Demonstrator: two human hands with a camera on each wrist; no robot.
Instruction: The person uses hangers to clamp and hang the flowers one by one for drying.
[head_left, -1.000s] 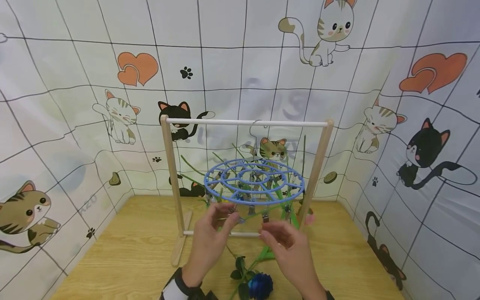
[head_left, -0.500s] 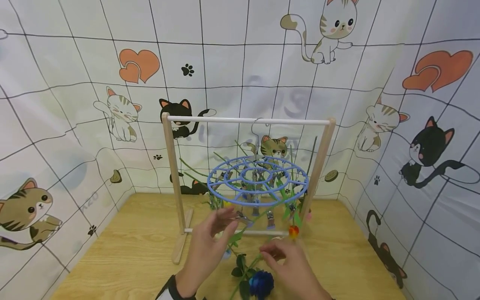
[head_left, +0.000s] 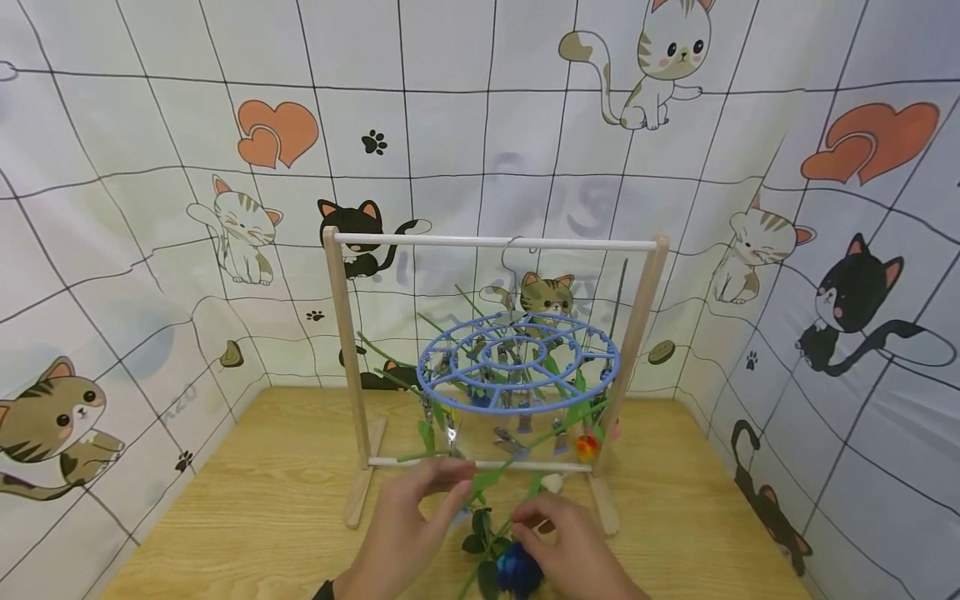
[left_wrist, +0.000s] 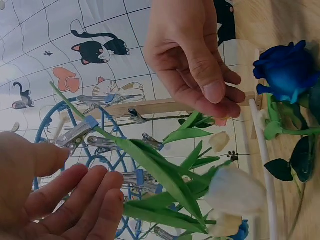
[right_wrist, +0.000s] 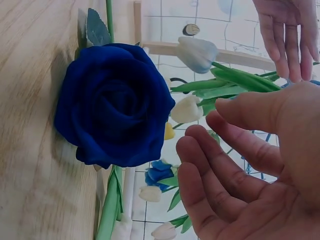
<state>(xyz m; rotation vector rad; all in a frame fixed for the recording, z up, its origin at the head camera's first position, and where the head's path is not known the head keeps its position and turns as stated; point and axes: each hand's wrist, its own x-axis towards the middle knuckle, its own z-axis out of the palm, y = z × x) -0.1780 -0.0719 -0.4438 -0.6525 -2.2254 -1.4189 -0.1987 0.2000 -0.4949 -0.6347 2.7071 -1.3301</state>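
Note:
My left hand [head_left: 408, 512], fingers relaxed and holding nothing, is below the front rim of a round blue clip hanger [head_left: 495, 410]. In the left wrist view, a metal clip [left_wrist: 79, 134] on the hanger grips a tulip stem, and a white tulip [left_wrist: 237, 191] hangs head down, its leaves beyond my left fingertips. My right hand [head_left: 566, 537] is lower, beside a blue rose [head_left: 517, 569] lying on the table. In the right wrist view, its fingers bend loosely around nothing, next to the rose's petals, which face the camera.
A wooden rack with a white top bar [head_left: 450, 242] bears the hanger by its hook. Several other flowers hang from clips, among them an orange-red one [head_left: 587, 448] at the right. Cat-patterned cloth [head_left: 450, 133] surrounds the wooden table [head_left: 247, 500].
Both hands have come down from the clips at the hanger's front rim, the right one to beside the blue rose. The hanger has shifted slightly right, and its hanging clips and flowers have swung.

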